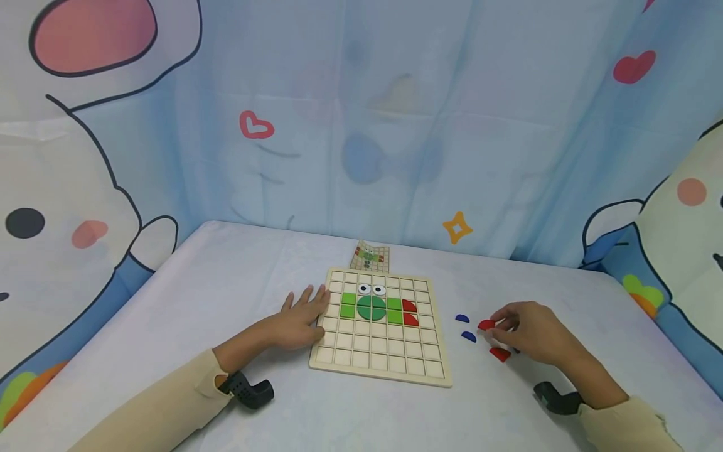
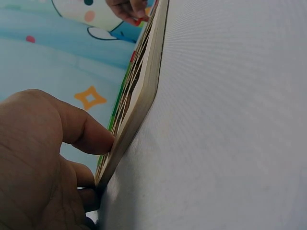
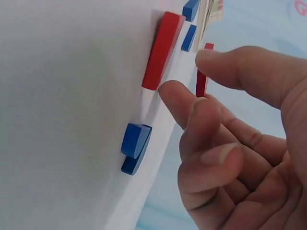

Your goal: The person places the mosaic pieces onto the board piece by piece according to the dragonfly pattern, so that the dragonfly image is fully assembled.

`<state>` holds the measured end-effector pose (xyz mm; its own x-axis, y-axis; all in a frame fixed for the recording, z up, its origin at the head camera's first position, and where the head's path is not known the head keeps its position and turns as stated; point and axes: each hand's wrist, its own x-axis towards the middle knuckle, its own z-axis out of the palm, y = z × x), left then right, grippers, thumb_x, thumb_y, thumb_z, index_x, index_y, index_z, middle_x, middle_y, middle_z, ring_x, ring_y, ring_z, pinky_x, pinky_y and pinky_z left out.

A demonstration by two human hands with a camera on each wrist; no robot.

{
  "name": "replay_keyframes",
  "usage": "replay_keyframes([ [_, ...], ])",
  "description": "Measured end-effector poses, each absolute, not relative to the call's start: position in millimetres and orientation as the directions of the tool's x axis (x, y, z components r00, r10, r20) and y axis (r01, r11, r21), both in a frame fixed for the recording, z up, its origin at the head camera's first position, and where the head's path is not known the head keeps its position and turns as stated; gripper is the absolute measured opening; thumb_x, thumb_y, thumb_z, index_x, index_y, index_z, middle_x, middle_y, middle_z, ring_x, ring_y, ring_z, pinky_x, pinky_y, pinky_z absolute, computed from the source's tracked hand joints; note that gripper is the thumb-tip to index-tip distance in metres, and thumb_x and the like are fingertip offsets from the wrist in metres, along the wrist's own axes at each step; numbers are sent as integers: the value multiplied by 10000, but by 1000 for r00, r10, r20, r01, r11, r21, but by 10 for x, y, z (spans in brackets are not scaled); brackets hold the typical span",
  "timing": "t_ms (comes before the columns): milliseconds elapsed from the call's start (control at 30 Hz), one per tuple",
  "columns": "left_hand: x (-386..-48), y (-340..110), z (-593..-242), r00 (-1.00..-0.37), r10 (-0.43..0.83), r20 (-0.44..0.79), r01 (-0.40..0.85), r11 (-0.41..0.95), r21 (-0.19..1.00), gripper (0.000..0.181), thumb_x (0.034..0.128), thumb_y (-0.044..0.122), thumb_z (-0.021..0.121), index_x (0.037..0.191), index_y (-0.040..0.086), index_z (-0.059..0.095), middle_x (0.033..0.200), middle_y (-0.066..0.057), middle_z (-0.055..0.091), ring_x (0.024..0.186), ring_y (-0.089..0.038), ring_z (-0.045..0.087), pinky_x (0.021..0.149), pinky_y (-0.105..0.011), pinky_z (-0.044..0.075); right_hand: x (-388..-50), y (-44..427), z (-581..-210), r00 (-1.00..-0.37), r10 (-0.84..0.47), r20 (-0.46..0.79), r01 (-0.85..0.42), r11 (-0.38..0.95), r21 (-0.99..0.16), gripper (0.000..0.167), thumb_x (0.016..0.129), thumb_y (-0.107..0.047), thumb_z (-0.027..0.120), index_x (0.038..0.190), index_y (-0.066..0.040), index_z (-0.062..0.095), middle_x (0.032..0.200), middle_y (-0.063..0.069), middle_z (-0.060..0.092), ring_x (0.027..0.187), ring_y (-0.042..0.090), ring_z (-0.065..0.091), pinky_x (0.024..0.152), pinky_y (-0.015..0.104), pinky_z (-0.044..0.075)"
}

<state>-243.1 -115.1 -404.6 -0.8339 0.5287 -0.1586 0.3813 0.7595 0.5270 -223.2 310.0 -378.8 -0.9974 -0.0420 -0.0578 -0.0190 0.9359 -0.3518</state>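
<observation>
My left hand (image 1: pixel 299 319) rests with extended fingers on the left edge of a wooden grid board (image 1: pixel 361 364); in the left wrist view its thumb (image 2: pixel 91 132) touches the rim. On the board lie green squares (image 1: pixel 394 316), a dark green circle (image 1: pixel 371 307) in parts, two eye pieces (image 1: pixel 379 290) and two red curved pieces (image 1: pixel 409 306). To the right of the board my right hand (image 1: pixel 531 329) pinches a red curved block (image 3: pixel 201 82) between thumb and finger. Below that hand another red block (image 1: pixel 499 355) lies on the table.
Two blue half-round blocks (image 1: pixel 462 318) lie between the board and my right hand. Two more blue blocks (image 3: pixel 136 141) lie near that hand, partly overlapping in the right wrist view. A small pattern card (image 1: pixel 370 257) stands behind the board. A printed curtain (image 1: pixel 395 207) hangs behind the white table.
</observation>
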Motion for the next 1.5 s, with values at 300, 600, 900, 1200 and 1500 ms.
replay_keyframes([
  [300, -2431, -1146, -4037, -836, 525, -159, 379, 762, 524, 743, 945, 218, 428, 1573, 9, 92, 1662, -140, 10, 1540, -336, -87, 1200, -588, -91, -2228, 3072, -3787, -999, -25, -21, -16, 935, -355, 393, 822, -168, 770, 1133, 43, 655, 877, 115, 724, 656, 151, 576, 563, 281, 523],
  [600, -2419, -1160, -4028, -838, 522, -159, 377, 764, 523, 745, 941, 216, 432, 1575, 14, 95, 1664, -135, 8, 1540, -335, -86, 1200, -585, -95, -2236, 3048, -3815, -999, -33, 1, -31, 922, -386, 391, 816, -154, 766, 1135, 43, 654, 850, 91, 711, 634, 153, 562, 544, 288, 502],
  [900, -2424, -1160, -4028, -836, 525, -160, 377, 762, 527, 741, 945, 209, 427, 1573, 5, 91, 1662, -143, 9, 1540, -337, -83, 1200, -589, -90, -2221, 3016, -3797, -999, -41, 3, -39, 920, -390, 424, 780, -158, 786, 1135, 22, 639, 844, 68, 668, 644, 156, 557, 554, 283, 526],
  [1200, -2416, -1157, -4026, -835, 527, -159, 377, 758, 532, 739, 939, 195, 439, 1569, -4, 108, 1663, -146, 11, 1539, -343, -84, 1198, -589, -98, -2157, 2799, -3769, -996, -79, 50, -93, 896, -435, 362, 800, -174, 780, 1110, -18, 674, 825, 38, 662, 621, 140, 544, 494, 256, 504],
  [1500, -2428, -1153, -4038, -837, 524, -159, 372, 757, 537, 747, 949, 220, 440, 1571, 2, 88, 1662, -140, 6, 1540, -330, -90, 1203, -573, -101, -2187, 2365, -3685, -972, -226, 71, -231, 839, -493, 269, 811, -179, 781, 1048, -69, 715, 790, -20, 675, 673, 127, 556, 530, 242, 452],
])
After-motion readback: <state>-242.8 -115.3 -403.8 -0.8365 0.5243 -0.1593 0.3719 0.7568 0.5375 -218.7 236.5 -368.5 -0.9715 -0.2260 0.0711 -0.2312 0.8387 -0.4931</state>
